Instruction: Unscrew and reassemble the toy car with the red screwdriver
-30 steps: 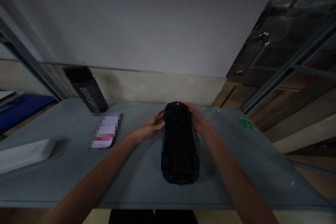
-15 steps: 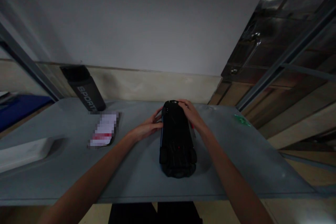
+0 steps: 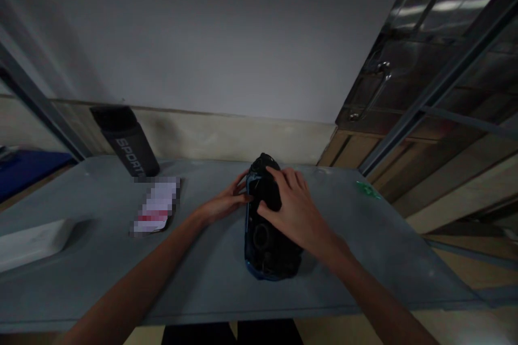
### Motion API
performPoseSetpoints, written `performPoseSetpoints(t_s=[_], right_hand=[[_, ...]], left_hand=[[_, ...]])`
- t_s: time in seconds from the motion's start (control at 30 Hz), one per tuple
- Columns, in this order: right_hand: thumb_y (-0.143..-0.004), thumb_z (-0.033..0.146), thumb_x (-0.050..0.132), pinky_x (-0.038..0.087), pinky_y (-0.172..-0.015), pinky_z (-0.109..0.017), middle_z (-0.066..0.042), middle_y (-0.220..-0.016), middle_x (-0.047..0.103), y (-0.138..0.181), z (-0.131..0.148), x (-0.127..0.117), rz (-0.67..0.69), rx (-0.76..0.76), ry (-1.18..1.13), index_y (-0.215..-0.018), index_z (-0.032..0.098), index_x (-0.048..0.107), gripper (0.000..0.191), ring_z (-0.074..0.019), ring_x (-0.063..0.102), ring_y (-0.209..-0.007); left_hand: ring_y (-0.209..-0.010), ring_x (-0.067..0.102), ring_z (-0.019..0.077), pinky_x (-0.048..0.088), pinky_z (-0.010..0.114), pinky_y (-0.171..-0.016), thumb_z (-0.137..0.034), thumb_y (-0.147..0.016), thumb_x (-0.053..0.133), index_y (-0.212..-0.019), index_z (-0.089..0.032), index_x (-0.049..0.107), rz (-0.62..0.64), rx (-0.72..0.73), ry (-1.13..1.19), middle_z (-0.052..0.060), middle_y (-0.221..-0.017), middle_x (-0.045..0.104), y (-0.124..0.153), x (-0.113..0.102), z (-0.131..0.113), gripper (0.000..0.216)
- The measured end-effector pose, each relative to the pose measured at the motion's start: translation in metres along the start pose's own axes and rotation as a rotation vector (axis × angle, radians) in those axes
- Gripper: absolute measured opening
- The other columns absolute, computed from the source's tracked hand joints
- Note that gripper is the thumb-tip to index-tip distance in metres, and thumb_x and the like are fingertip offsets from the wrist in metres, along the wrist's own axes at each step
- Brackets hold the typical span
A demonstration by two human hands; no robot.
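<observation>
A black toy car (image 3: 265,237) with blue along its left and near edges lies on the grey table in the middle of the view. A round wheel faces up near its close end. My left hand (image 3: 226,202) holds its left side, the thumb on the edge and the fingers by the far part. Across the top reaches my right hand (image 3: 293,202), thumb and fingers gripping the dark part and covering its right half. Whether that dark part is loose from the blue body, I cannot tell.
A dark sports bottle (image 3: 129,145) stands at the back left. Nearer lie a blurred-out phone-like item (image 3: 157,205) and a long white object (image 3: 36,242). A crumpled green piece (image 3: 368,190) is at the right. Metal frame posts (image 3: 388,143) flank the grey table (image 3: 202,285).
My right hand has come from the car's far right edge over its top. The dark underside has tilted, bringing a wheel and blue edges into view. A red item beside the car is now hidden.
</observation>
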State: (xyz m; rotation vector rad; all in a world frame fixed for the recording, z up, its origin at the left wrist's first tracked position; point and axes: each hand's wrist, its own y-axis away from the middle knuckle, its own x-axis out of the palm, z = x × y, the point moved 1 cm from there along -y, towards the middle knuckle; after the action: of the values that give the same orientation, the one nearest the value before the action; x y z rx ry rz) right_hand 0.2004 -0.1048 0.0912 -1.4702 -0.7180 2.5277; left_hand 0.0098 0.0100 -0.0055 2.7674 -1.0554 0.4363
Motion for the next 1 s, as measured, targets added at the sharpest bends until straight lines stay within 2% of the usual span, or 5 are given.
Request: performPoseSetpoints(t_s=[0.13, 0.3, 0.63, 0.87, 1.0], right_hand=[[-0.1, 0.05, 0.059, 0.059, -0.087, -0.053, -0.007, -0.084, 0.075, 0.009, -0.028, -0.041, 0.11, 0.211, -0.12, -0.146, 0.028, 0.066, 0.051, -0.0325, 0.073, -0.081], [-0.093, 0.063, 0.063, 0.055, -0.107, -0.057, -0.01, -0.124, 0.082, 0.031, -0.079, -0.066, 0.03, 0.367, -0.39, -0.132, 0.032, 0.078, 0.052, -0.0405, 0.072, -0.123], [-0.082, 0.063, 0.076, 0.056, -0.111, -0.058, -0.007, -0.143, 0.076, 0.084, -0.156, -0.023, -0.009, 0.765, -0.917, -0.13, 0.034, 0.078, 0.057, -0.0383, 0.068, -0.135], [-0.082, 0.043, 0.076, 0.062, -0.094, -0.048, -0.004, -0.124, 0.083, 0.076, -0.154, -0.014, 0.112, 0.842, -1.208, -0.14, 0.034, 0.068, 0.06, -0.0327, 0.079, -0.105], [-0.092, 0.052, 0.073, 0.063, -0.085, -0.046, -0.009, -0.108, 0.085, 0.066, -0.142, -0.014, 0.252, 0.951, -1.2, -0.134, 0.026, 0.072, 0.049, -0.0312, 0.08, -0.09]], left_hand=[[-0.148, 0.056, 0.0367, 0.048, 0.046, -0.119, -0.021, -0.079, 0.085, -0.171, -0.04, 0.037, -0.014, -0.014, -0.025, 0.005, -0.168, 0.054, -0.001, -0.001, 0.0, 0.105], [-0.159, 0.046, 0.0335, 0.04, 0.05, -0.129, -0.025, -0.081, 0.088, -0.168, -0.047, 0.04, 0.017, -0.009, -0.026, 0.002, -0.175, 0.046, -0.003, -0.005, 0.002, 0.102], [-0.16, 0.044, 0.0337, 0.038, 0.051, -0.13, -0.032, -0.082, 0.091, -0.171, -0.045, 0.033, -0.011, -0.063, -0.056, 0.002, -0.174, 0.048, -0.001, -0.005, -0.002, 0.107], [-0.163, 0.039, 0.0349, 0.034, 0.051, -0.134, -0.029, -0.087, 0.088, -0.173, -0.04, 0.03, 0.019, -0.056, 0.003, 0.005, -0.18, 0.038, 0.0, -0.004, -0.002, 0.104], [-0.164, 0.038, 0.0356, 0.033, 0.05, -0.134, -0.032, -0.087, 0.089, -0.174, -0.038, 0.026, 0.035, -0.045, -0.006, 0.005, -0.181, 0.036, 0.001, -0.003, -0.003, 0.107]])
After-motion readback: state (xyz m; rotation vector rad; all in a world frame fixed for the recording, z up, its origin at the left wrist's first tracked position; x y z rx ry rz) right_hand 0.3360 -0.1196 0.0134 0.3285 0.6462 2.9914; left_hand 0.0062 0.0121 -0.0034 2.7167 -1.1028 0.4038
